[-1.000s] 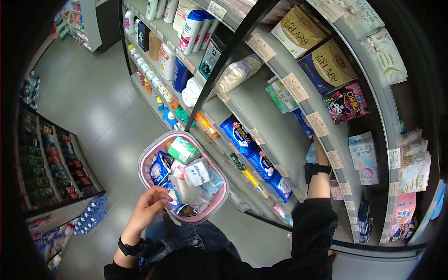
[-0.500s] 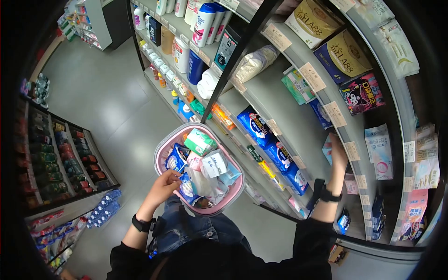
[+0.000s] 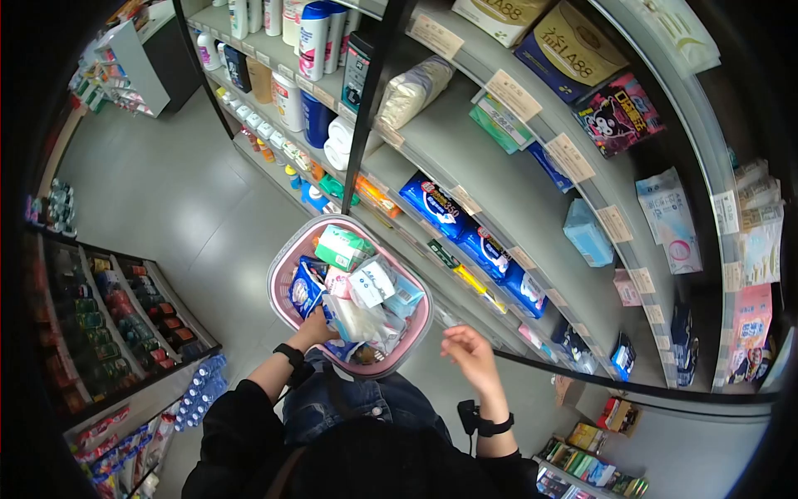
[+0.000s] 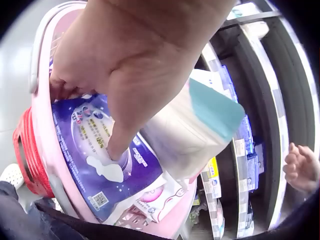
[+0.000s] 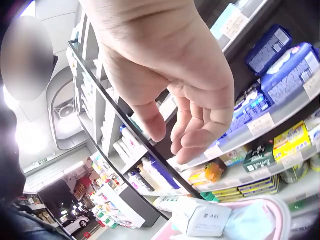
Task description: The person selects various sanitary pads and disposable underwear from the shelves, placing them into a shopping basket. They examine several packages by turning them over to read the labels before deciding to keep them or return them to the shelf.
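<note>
My left hand [image 3: 314, 329] is inside the pink basket [image 3: 283, 249]. In the left wrist view it pinches a purple sanitary pad pack [image 4: 80, 155], thumb on the front and the other fingers curled over its upper edge. Beside that pack are a white-and-teal pack [image 4: 212, 112] and, in the head view, a green-and-white pack [image 3: 343, 247] and a white box-like pack [image 3: 371, 284]. My right hand [image 3: 470, 356] hovers right of the basket, fingers loosely bent and holding nothing. A light blue pack [image 3: 588, 233] stands on the shelf beyond it.
Curved store shelves [image 3: 499, 175] with price tags run along the right, carrying blue pad packs [image 3: 486, 249] and boxes. Shampoo bottles [image 3: 312, 41] line the shelf further off. A drinks rack [image 3: 100, 316] and bottled water packs [image 3: 202, 389] stand to the left.
My right hand has come back from the shelf to beside the basket, empty; the light blue pack it was at stands on the shelf. My left hand has reached down into the basket.
</note>
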A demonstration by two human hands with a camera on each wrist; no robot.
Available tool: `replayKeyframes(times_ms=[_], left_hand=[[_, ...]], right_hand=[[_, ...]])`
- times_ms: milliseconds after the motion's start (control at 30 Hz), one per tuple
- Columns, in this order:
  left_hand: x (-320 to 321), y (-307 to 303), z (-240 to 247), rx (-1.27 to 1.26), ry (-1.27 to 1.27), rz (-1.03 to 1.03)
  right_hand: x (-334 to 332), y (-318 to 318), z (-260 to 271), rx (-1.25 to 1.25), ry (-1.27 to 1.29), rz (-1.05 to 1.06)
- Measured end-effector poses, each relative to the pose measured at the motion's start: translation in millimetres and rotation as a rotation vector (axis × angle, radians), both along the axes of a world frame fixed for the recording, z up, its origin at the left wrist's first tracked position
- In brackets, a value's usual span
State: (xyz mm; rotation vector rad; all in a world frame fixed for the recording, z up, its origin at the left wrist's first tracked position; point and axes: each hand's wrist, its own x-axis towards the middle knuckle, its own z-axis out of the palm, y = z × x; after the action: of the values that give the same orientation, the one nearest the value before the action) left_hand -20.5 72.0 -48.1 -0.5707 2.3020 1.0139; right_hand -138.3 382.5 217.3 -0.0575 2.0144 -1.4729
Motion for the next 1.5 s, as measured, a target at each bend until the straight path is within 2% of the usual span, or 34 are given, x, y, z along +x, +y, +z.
replayKeyframes(times_ms=[33, 100, 167, 200, 233, 300, 333, 433, 467, 533, 567, 633, 700, 767, 800, 867, 967, 1100, 1167, 1233, 1367, 1500], left_hand=[[1, -1, -12, 0.065, 0.024, 0.027], [-4, -5, 11, 0.043, 0.095, 0.085], [-10, -13, 43, 0.158, -0.019, 0.138], [-4, -14, 34, 0.165, 0.06, 0.218], [-2, -19, 40, 0.163, 0.061, 0.214], [5, -28, 58, 0.361, 0.097, 0.337], [7, -33, 72, 0.36, 0.099, 0.336], [12, -49, 124, 0.569, 0.308, 0.654], [12, -53, 145, 0.568, 0.311, 0.655], [10, -57, 189, 0.699, 0.477, 0.8], [10, -57, 204, 0.696, 0.481, 0.805], [10, -56, 230, 0.876, 0.452, 0.843], [6, -46, 251, 0.944, 0.485, 0.805], [1, -31, 267, 1.019, 0.424, 0.813], [-3, -23, 277, 1.034, 0.416, 0.758], [-9, -10, 289, 1.049, 0.417, 0.639], [-17, 5, 293, 1.08, 0.42, 0.467], [-19, 17, 283, 1.15, 0.446, 0.407], [-20, 14, 282, 1.185, 0.46, 0.396], [-16, 5, 293, 1.116, 0.423, 0.359], [-4, -5, 277, 1.112, 0.438, 0.379], [5, -8, 282, 1.087, 0.44, 0.425]], right_hand=[[6, -3, -2, -0.039, -0.047, 0.009], [15, -11, 1, -0.035, -0.063, -0.008], [20, -15, 2, -0.028, -0.04, -0.011], [21, -15, 2, -0.03, -0.038, -0.015], [22, -16, 2, -0.027, -0.028, -0.017], [23, -18, 1, -0.027, -0.016, -0.02], [23, -19, 1, -0.024, 0.001, -0.019], [23, -23, 2, -0.02, 0.026, -0.017], [23, -25, 3, -0.016, 0.028, -0.015], [23, -30, 0, -0.031, 0.03, 0.003], [23, -33, -1, -0.045, 0.028, 0.019], [22, -40, 1, -0.058, 0.017, 0.069], [22, -50, 7, -0.069, 0.007, 0.116], [23, -62, 21, -0.242, -0.101, 0.141], [23, -65, 24, -0.24, -0.099, 0.142], [24, -69, 29, -0.45, -0.253, 0.116], [24, -77, 35, -0.489, -0.156, 0.139], [10, -65, 35, -0.392, -0.158, 0.124], [-5, -51, 43, -0.355, -0.011, 0.033], [-29, -31, 60, -0.347, 0.106, -0.136], [-97, 17, 86, -0.238, 0.427, -0.406], [-168, 33, 116, 0.048, 0.601, -0.418]])
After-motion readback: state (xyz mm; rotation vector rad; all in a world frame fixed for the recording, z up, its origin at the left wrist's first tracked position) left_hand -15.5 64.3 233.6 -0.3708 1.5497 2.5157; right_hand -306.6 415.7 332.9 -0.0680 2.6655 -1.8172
